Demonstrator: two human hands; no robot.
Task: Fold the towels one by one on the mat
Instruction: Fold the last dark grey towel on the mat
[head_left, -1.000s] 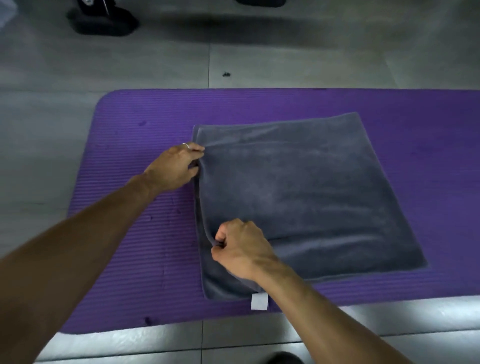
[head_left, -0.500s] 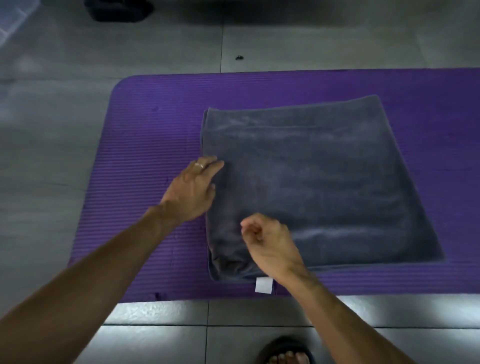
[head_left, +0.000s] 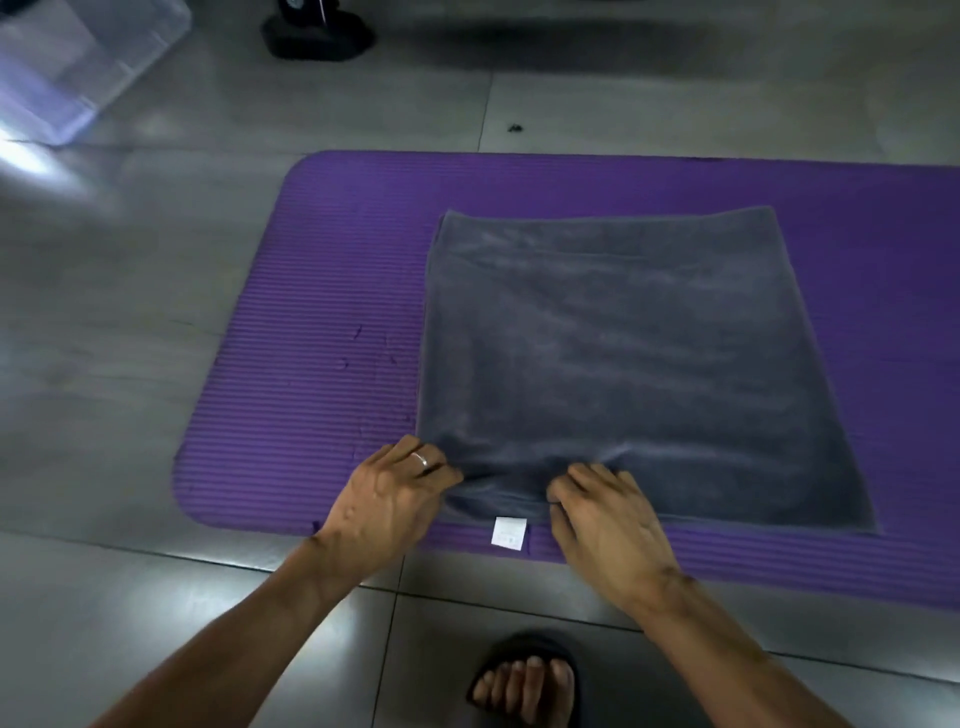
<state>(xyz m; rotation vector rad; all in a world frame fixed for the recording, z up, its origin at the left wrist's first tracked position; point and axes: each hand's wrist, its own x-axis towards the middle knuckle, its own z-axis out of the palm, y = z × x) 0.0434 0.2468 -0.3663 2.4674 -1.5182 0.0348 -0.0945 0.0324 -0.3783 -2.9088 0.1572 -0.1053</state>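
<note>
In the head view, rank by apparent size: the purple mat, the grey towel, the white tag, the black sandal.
1. Purple ribbed foam mat
2. Grey folded towel
3. Black sandal, nearer the camera
4. White tag

Head camera looks steeply down, close over the mat (head_left: 322, 374) and floor (head_left: 104, 322).

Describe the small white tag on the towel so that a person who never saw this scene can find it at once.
Find the purple mat on the grey tiled floor; a grey towel lies flat on it. Follow the towel's near edge to the gap between the left hand and the right hand. The white tag sticks out there onto the mat, the only white, square piece among grey and purple.
</note>
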